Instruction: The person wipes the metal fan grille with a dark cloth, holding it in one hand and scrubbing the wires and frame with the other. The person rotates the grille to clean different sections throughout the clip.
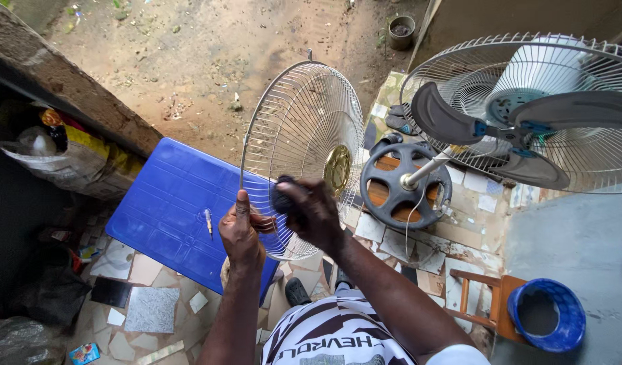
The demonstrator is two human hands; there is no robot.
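Over the blue board's (165, 203) right edge, the left hand (240, 233) is closed around the grille's (301, 135) rim, thumb up. Right hand (314, 213) wraps a dark knob (282, 197) against the wires. A screwdriver (209, 222) lies on the board; a small colourful packet (85, 352) sits at the floor's bottom-left corner.

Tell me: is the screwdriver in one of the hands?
No, the screwdriver lies on the blue board, while both hands hold the fan grille.

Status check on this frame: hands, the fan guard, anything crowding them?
Left hand grips wire fan guard rim. Right hand presses dark round object against the wires. Standing fan close on the right, not touching.
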